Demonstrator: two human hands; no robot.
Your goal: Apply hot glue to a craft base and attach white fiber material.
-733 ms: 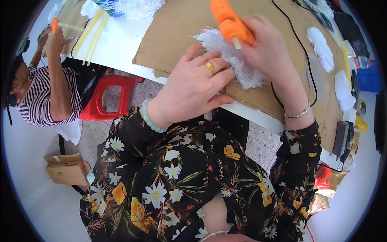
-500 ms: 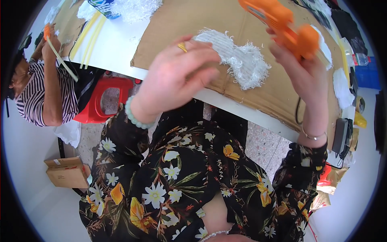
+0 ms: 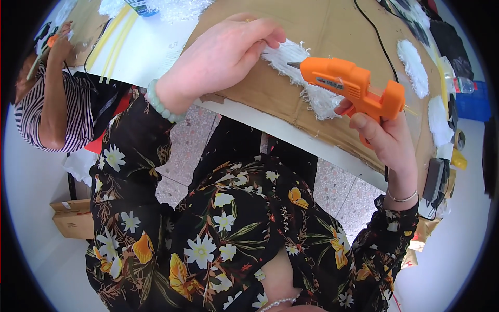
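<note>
My right hand point(image 3: 387, 139) is wrapped round the handle of an orange glue gun point(image 3: 337, 77), its dark nozzle pointing left. Beneath the nozzle a white, shaggy-edged piece of fabric point(image 3: 318, 98) lies on brown cardboard point(image 3: 244, 101); the gun covers part of it. At the fabric's upper left end are the fingertips of my left hand point(image 3: 221, 58), closed in a pinch on its edge. The exact grip is partly hidden by the fingers.
Black cable point(image 3: 375, 27) runs across the cardboard behind the gun. More white fluffy pieces point(image 3: 414, 68) lie at the right. Yellowish glue sticks point(image 3: 115, 48) are on the white table at the left, near another person point(image 3: 54, 104). A black power adapter point(image 3: 434, 179) sits at the right edge.
The glue gun has come down and left, its nozzle now over the fabric. My left hand has moved up and left to the fabric's end. The other person's arm has shifted left.
</note>
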